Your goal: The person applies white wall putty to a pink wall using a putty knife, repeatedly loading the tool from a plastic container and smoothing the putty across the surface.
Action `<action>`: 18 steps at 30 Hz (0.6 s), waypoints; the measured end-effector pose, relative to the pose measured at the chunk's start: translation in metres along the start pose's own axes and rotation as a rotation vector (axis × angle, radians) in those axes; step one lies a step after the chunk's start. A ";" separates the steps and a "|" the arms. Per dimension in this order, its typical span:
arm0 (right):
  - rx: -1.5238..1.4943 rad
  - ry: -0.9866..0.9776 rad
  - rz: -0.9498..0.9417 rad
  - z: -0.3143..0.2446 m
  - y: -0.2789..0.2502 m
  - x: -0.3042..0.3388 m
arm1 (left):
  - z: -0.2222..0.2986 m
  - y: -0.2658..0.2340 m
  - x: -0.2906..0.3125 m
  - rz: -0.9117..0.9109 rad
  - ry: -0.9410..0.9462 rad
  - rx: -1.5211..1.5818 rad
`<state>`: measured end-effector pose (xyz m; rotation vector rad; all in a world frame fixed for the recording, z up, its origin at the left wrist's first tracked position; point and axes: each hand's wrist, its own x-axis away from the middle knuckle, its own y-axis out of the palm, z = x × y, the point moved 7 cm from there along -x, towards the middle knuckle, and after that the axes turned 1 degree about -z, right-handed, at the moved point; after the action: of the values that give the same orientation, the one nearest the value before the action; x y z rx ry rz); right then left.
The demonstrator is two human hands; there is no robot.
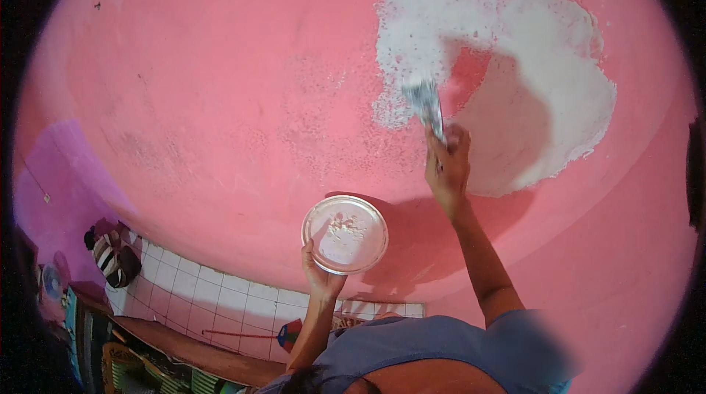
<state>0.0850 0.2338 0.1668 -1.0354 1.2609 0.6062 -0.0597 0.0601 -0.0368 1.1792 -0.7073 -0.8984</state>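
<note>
My right hand (450,169) is closed round the handle of a putty knife (424,102), whose grey blade carries white filler. The blade lies at the lower left edge of a ring-shaped white patch (548,22) on the pink wall (220,63). Inside the ring, a bare pink spot shows, partly shaded by my arm's shadow. Lower down, my left hand (323,276) grips a round shallow lid (382,247) by its rim, thumb on the upper side. White paste (343,243) is smeared in the middle of the lid.
White floor tiles (213,295) run along the wall's foot. At the lower left stand a wooden furniture edge (195,350), a dark and striped bundle (118,258) and a fan (53,281). A red-handled thing (243,334) lies near my left forearm.
</note>
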 end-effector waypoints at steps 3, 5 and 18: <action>-0.129 0.148 -0.102 0.004 -0.008 0.015 | -0.002 0.001 -0.001 -0.006 -0.004 0.014; -0.126 0.065 -0.033 -0.011 -0.019 -0.014 | -0.001 0.006 0.001 -0.012 0.003 -0.014; 0.030 -0.054 0.037 0.004 0.000 0.015 | -0.003 -0.013 -0.001 0.033 0.027 0.011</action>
<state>0.0908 0.2350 0.1528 -0.9665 1.2405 0.6381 -0.0605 0.0612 -0.0500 1.1843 -0.7094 -0.8503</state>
